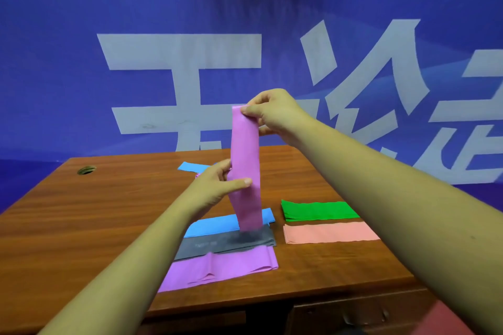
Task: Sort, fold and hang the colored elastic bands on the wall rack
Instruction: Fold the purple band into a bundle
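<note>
The purple band [245,160] hangs vertically above the table [109,212], its lower end over the grey stack [217,245]. The right hand [272,114] pinches its top end and the left hand [217,185] pinches its midsection, probably to keep it flat for folding. The green stack [318,209] and the salmon stack [326,232] lie sorted just to the right

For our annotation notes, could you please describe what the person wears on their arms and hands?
The left forearm and right forearm are bare to the frame edge, no sleeves. The left hand and right hand show no gloves, rings, watch or wristbands.
</note>
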`<state>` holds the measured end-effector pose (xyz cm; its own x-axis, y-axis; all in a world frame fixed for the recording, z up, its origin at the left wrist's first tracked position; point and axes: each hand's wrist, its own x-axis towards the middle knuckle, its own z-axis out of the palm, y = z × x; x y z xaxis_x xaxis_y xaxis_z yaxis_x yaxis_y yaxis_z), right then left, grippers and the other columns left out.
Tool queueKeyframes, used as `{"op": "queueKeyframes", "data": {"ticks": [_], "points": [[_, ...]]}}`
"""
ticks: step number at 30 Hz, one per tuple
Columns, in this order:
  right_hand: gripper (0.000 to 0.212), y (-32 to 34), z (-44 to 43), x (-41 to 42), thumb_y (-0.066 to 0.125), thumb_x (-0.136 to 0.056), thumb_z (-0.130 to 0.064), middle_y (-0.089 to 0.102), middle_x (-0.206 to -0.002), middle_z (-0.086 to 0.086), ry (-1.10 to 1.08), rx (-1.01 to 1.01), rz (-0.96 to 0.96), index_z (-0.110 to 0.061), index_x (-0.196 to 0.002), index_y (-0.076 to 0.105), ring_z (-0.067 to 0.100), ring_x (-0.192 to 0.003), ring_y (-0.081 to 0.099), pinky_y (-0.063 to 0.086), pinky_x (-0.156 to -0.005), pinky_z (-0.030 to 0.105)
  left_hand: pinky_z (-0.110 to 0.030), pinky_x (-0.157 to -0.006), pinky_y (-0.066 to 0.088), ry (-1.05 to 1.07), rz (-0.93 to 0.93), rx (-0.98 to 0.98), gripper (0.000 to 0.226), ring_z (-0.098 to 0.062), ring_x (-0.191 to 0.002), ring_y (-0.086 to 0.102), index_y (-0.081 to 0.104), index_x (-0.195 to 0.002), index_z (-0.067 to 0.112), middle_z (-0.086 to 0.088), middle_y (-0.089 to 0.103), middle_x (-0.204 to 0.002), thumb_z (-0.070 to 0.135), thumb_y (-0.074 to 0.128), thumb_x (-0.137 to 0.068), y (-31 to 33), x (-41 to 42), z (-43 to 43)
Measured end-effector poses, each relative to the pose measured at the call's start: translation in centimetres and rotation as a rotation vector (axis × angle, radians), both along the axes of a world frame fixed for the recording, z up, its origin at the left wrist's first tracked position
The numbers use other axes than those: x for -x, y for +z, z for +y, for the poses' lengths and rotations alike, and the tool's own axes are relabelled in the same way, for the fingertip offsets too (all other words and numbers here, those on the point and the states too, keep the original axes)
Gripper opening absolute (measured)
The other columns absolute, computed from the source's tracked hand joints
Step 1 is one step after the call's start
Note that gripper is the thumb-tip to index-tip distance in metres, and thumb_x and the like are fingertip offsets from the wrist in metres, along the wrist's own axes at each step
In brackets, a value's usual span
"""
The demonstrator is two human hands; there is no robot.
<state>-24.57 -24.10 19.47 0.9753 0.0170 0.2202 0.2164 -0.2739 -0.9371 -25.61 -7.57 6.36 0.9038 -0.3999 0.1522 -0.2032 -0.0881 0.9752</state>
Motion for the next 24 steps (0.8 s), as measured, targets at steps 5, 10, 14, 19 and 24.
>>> {"op": "queueKeyframes", "data": {"ticks": [5, 10, 14, 19, 24], "points": [[0.015, -1.0, -0.3, -0.6, 0.062, -0.089, -0.005, 0.061, -0.081, 0.011, -0.064, -0.058, -0.003, -0.008, -0.075, 0.058, 0.015, -0.065, 0.064, 0.054, -0.05, 0.025, -0.03, -0.085, 0.052, -0.026, 0.156, 0.007, 0.039, -0.017, -0.096, 0.069, 0.068, -0.115, 0.011, -0.004, 0.074, -0.107, 0.027, 0.072, -0.08, -2.9, 0.4, 0.8], [0.007, -2.6, -1.4, -1.7, 0.063, -0.089, -0.002, 0.066, -0.092, 0.014, -0.149, -0.055, 0.011, -0.007, -0.083, 0.063, 0.024, -0.079, 0.067, 0.059, -0.061, 0.034, -0.035, -0.085, 0.05, 0.024, 0.226, 0.022, 0.038, -0.017, -0.089, 0.064, 0.068, -0.114, 0.008, -0.003, 0.073, -0.099, 0.03, 0.068, -0.083, -4.7, 1.1, 2.1], [0.012, -4.8, -2.2, -1.6, 0.062, -0.088, 0.002, 0.066, -0.088, 0.018, -0.17, -0.054, 0.098, -0.005, -0.079, 0.065, 0.025, -0.075, 0.066, 0.06, -0.062, 0.034, -0.04, -0.081, 0.046, 0.058, 0.226, -0.005, 0.058, -0.023, -0.084, 0.06, 0.059, -0.116, -0.007, -0.011, 0.069, -0.092, 0.035, 0.071, -0.078, -5.4, 2.0, 4.1], [0.016, -7.8, -1.9, -0.9, 0.06, -0.088, 0.004, 0.062, -0.077, 0.015, -0.179, -0.145, 0.203, -0.005, -0.076, 0.063, 0.019, -0.062, 0.062, 0.051, -0.044, 0.022, -0.035, -0.078, 0.048, 0.002, 0.233, -0.01, 0.05, -0.021, -0.085, 0.062, 0.064, -0.106, 0.007, -0.007, 0.069, -0.093, 0.037, 0.075, -0.067, -6.0, 3.2, 7.0], [0.018, -10.6, -1.3, 0.5, 0.059, -0.088, 0.003, 0.06, -0.071, 0.012, -0.19, -0.29, 0.25, -0.007, -0.073, 0.06, 0.02, -0.062, 0.062, 0.055, -0.051, 0.026, -0.03, -0.077, 0.051, -0.048, 0.195, -0.197, 0.034, -0.014, -0.085, 0.063, 0.069, -0.102, 0.016, -0.001, 0.071, -0.094, 0.028, 0.079, -0.072, -6.0, 4.3, 10.0]]}}
